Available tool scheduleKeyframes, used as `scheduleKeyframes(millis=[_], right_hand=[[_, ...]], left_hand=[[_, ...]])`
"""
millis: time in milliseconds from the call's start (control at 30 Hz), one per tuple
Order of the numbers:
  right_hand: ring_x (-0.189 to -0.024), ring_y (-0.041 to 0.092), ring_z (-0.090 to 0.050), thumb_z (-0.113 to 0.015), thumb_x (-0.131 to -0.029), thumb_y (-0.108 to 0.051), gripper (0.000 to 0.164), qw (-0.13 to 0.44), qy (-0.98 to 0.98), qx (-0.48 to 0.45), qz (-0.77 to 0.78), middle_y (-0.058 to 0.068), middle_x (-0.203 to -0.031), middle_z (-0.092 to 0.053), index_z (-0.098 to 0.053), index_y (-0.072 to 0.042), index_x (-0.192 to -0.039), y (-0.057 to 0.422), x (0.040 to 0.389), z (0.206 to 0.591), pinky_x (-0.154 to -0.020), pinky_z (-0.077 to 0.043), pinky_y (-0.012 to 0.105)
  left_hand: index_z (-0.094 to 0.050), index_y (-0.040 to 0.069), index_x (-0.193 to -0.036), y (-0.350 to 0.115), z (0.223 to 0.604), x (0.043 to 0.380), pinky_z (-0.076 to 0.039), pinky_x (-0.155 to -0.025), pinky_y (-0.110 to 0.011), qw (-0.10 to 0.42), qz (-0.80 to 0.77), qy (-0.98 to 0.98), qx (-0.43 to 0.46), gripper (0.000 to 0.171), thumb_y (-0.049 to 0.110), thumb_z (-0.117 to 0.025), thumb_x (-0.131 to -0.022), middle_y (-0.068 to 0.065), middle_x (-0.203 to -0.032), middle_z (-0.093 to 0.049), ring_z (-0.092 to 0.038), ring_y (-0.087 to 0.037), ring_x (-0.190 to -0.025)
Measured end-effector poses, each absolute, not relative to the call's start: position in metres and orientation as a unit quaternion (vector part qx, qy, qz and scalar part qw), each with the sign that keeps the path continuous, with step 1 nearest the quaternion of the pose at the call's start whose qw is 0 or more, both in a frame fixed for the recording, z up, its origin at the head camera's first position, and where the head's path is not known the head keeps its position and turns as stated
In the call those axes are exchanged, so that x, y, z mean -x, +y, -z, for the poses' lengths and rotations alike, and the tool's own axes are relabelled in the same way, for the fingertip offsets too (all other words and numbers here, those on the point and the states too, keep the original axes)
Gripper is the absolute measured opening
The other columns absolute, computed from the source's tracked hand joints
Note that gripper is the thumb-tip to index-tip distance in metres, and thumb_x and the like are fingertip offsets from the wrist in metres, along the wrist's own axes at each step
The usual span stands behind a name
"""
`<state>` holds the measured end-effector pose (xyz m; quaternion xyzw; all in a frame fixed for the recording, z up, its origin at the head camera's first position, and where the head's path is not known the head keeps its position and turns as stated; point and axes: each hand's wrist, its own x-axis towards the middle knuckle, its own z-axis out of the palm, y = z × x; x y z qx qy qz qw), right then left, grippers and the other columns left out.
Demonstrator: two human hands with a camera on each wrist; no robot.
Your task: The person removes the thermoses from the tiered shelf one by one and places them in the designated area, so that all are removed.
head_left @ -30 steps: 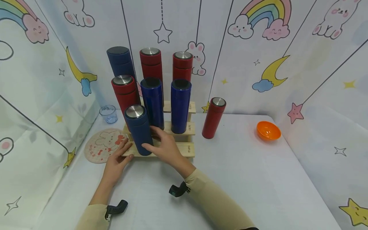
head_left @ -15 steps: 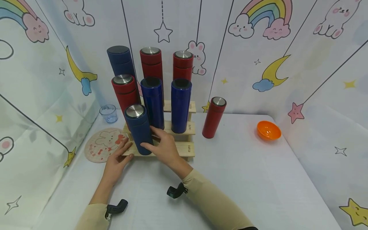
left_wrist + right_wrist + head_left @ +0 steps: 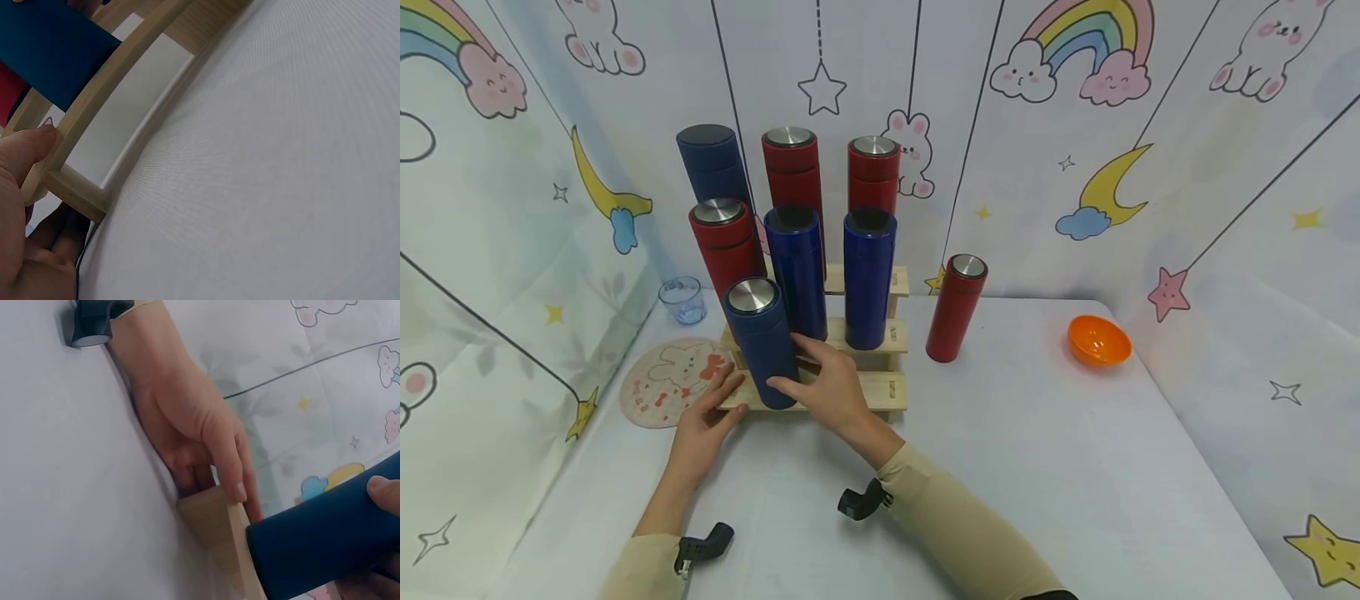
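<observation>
My right hand [image 3: 830, 387] holds a dark blue thermos flask [image 3: 762, 346] with a steel-topped lid, thumb in front and fingers round its right side. The flask stands on the lowest step of a wooden stepped rack [image 3: 880, 390], at its left end. My left hand [image 3: 702, 421] grips that end of the rack; in the left wrist view the thumb [image 3: 34, 147] lies on the step's slat and the other fingers bend round behind the end. Behind stand a red flask [image 3: 722, 242] and two glossy blue flasks [image 3: 795, 267] on the middle step.
On the top step are a navy flask [image 3: 709, 162] and two red flasks [image 3: 790, 167]. Another red flask [image 3: 957, 308] stands on the table, right of the rack. An orange bowl [image 3: 1099, 340] is far right; a blue glass [image 3: 682, 300] and a round bunny mat [image 3: 658, 392] lie left.
</observation>
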<state>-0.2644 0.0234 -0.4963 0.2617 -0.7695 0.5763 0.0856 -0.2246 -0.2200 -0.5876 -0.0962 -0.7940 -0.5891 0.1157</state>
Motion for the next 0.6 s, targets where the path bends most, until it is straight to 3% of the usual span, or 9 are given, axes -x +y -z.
scheduleKeyframes(millis=[200,600], right_hand=[[-0.127,0.018,-0.068,-0.093,-0.089,-0.014,0.069,0.078,-0.765,-0.265,-0.582,0.012,-0.145,-0.067,-0.062,-0.003,-0.150,0.029,0.262,0.494,-0.103,-0.058,0.036],[-0.126,0.022,-0.070,-0.093,-0.089,-0.017,0.069,0.080,-0.751,-0.273,-0.595,0.012,-0.144,-0.069,-0.063,-0.003,-0.150,0.048,0.249,0.485,-0.103,-0.059,0.042]], left_hand=[[-0.058,0.007,-0.157,-0.222,0.589,0.227,-0.047,-0.100,-0.010,0.118,0.580,-0.801,0.094,0.052,0.009,-0.072,-0.107,-0.011,-0.174,-0.035,-0.040,0.003,-0.148],[-0.060,0.009,-0.156,-0.221,0.591,0.226,-0.048,-0.097,-0.009,0.123,0.574,-0.804,0.094,0.052,0.008,-0.073,-0.106,-0.010,-0.173,-0.038,-0.041,0.006,-0.146]])
